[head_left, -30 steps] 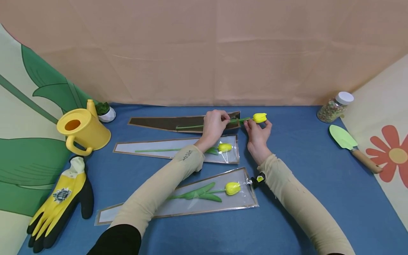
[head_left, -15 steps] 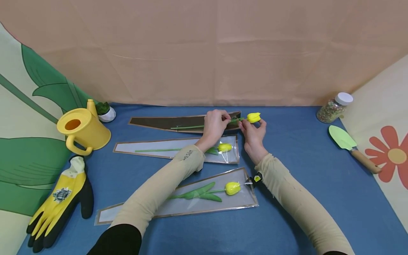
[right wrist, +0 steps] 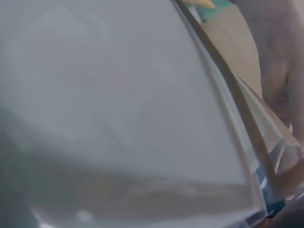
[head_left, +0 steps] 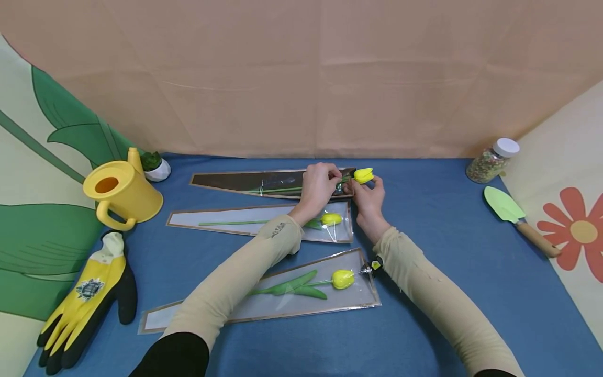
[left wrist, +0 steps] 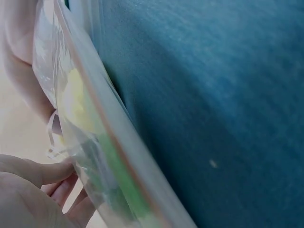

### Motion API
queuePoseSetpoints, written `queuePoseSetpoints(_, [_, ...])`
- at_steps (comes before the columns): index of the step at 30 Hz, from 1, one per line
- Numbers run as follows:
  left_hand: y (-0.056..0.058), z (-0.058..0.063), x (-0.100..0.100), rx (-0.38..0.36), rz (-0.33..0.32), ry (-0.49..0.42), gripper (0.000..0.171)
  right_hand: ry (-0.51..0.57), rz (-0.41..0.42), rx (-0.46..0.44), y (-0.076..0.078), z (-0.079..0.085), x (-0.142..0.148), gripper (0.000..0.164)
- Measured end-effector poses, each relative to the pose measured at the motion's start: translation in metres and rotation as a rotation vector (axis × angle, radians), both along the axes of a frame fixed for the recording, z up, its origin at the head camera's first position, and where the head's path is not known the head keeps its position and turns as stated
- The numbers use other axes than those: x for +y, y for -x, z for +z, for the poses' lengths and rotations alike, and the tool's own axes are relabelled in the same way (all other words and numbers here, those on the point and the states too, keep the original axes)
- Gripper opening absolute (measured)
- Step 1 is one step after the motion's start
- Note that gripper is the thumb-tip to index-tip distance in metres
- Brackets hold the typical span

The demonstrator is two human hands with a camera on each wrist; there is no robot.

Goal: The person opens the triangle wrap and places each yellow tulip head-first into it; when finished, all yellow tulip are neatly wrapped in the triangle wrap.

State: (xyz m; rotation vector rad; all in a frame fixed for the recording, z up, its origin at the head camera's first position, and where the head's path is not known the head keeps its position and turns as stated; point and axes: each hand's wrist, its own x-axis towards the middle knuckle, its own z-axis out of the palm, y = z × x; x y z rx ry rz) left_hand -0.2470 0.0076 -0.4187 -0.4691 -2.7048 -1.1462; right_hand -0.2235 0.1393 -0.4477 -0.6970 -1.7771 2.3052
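Observation:
In the head view a long tapered flower sleeve (head_left: 221, 180), dark with a tan edge and clear film, lies at the back of the table. My left hand (head_left: 318, 189) pinches the film near the sleeve's wide end; the left wrist view shows thumb and finger on clear film (left wrist: 90, 166). My right hand (head_left: 369, 203) holds a yellow tulip (head_left: 363, 175) just below its bloom. Its green stem runs inside the sleeve, while the bloom sits at the opening. The left hand hides part of the stem. The right wrist view mostly shows a blurred pale sleeve (right wrist: 123, 95).
Nearer me lie two pale sleeves, a middle one (head_left: 226, 215) and a front one (head_left: 301, 309), each with a yellow tulip inside. At left are a watering can (head_left: 124, 191), a potted plant (head_left: 157, 168) and a glove (head_left: 89, 298); at right, a jar (head_left: 490, 162) and a trowel (head_left: 506, 207).
My right hand has moved left with the tulip, and the stem has slid deeper into the dark sleeve. The bloom is now at the sleeve's opening. My left hand has stayed in place.

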Motion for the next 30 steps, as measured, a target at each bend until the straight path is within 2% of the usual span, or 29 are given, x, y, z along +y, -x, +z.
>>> queuePoseSetpoints(4, [0.0,0.0,0.0,0.004,0.004,0.006,0.006,-0.03,0.025,-0.001,0.0,0.001,0.0,0.048])
queuePoseSetpoints(11, [0.0,-0.001,0.001,-0.005,0.007,0.003,0.006,-0.013,0.081,0.013,0.001,0.002,-0.003,0.039])
queuePoseSetpoints(19, [0.001,0.0,0.001,0.003,0.009,0.01,0.005,-0.038,0.145,-0.017,0.0,0.004,0.005,0.046])
queuePoseSetpoints(26, [0.001,-0.001,0.0,-0.003,0.002,-0.001,0.005,-0.04,0.119,0.008,-0.001,0.006,0.014,0.051])
queuePoseSetpoints(30, [0.001,-0.001,-0.001,-0.01,0.002,-0.009,0.005,-0.082,0.107,-0.006,-0.002,0.008,0.021,0.054])
